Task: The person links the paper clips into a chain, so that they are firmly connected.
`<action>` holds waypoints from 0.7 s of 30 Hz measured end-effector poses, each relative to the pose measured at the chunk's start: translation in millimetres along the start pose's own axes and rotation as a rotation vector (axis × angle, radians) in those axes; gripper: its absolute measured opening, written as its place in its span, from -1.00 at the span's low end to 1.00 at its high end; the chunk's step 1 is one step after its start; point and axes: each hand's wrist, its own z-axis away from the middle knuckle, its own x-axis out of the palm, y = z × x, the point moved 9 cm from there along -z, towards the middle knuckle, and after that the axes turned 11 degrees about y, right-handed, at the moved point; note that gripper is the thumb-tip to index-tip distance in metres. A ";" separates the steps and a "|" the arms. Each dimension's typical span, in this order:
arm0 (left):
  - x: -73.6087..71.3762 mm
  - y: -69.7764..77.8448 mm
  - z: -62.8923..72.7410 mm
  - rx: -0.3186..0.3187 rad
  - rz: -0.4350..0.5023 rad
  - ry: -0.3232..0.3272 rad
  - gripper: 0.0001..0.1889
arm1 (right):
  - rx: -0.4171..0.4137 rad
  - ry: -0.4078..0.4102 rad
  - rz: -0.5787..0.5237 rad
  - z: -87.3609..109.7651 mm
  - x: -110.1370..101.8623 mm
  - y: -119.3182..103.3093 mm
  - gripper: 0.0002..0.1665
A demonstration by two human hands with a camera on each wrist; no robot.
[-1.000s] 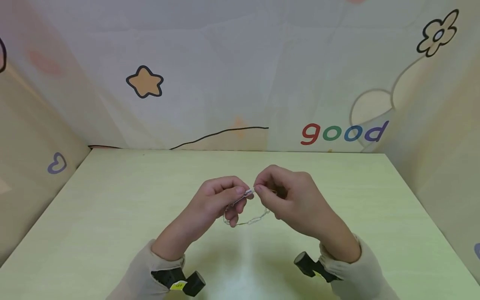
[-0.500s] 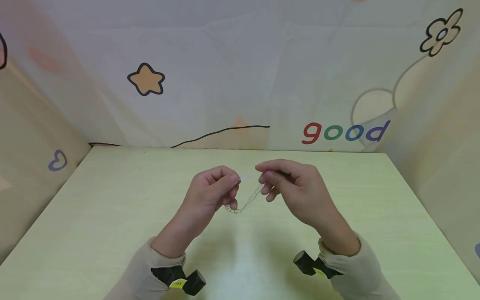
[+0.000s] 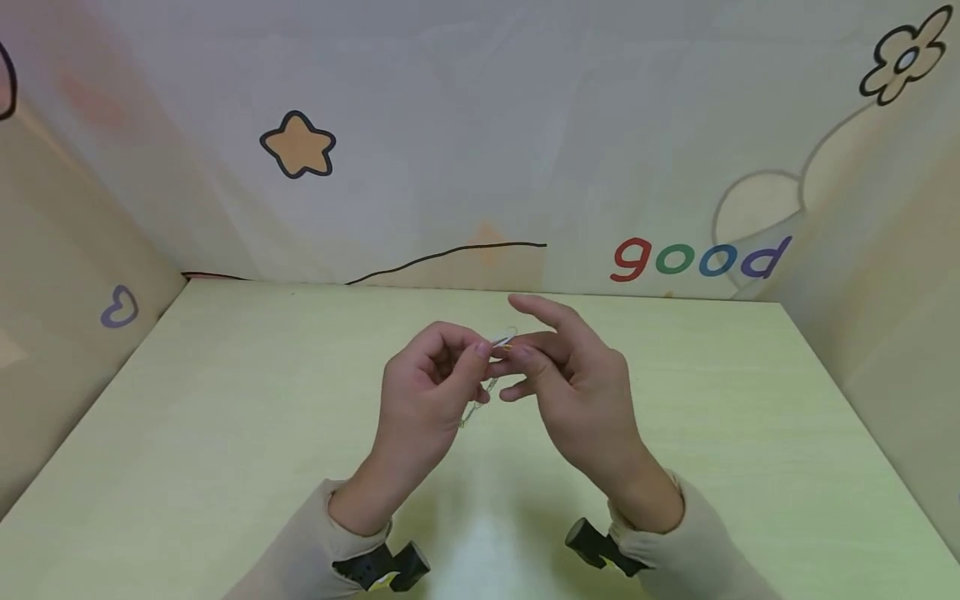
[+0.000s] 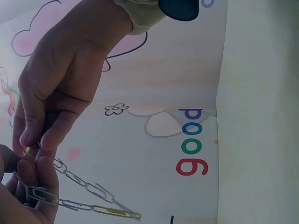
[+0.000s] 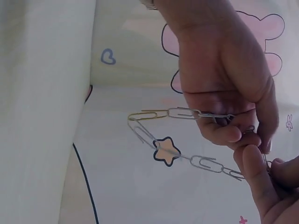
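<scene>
A chain of linked paper clips [image 5: 208, 163], mostly silver with a gold one [image 5: 148, 115] among them, hangs in a loop below both hands. In the head view my left hand [image 3: 423, 396] pinches clips between thumb and index finger. My right hand [image 3: 585, 396] meets it fingertip to fingertip, thumb and middle finger pinching there while its index finger lifts away, extended. A small gold piece of clip [image 4: 26, 150] shows between the fingertips in the left wrist view. How the clips join at that spot is hidden by the fingers.
Under the hands lies a pale green-yellow tabletop [image 3: 247, 433]. Behind it hangs a printed cloth backdrop [image 3: 435, 150] with a star [image 3: 298, 144] and the word "good" [image 3: 701, 259]. Dark cameras are strapped to both wrists.
The hands were close, drew apart with the chain slung between them, and have come together again. The right index finger has lifted, and the head view has shifted slightly.
</scene>
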 end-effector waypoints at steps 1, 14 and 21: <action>0.8 2.3 1.0 0.013 -0.007 -0.003 -0.97 | -0.051 0.012 0.018 0.9 1.1 -3.3 -0.46; -1.7 13.8 2.4 0.098 -0.046 -0.007 -0.95 | -0.355 0.022 0.121 4.5 8.4 -21.2 -0.42; 1.5 11.9 3.3 0.065 -0.055 -0.046 -0.95 | -0.393 0.018 0.116 5.0 8.2 -23.4 -0.39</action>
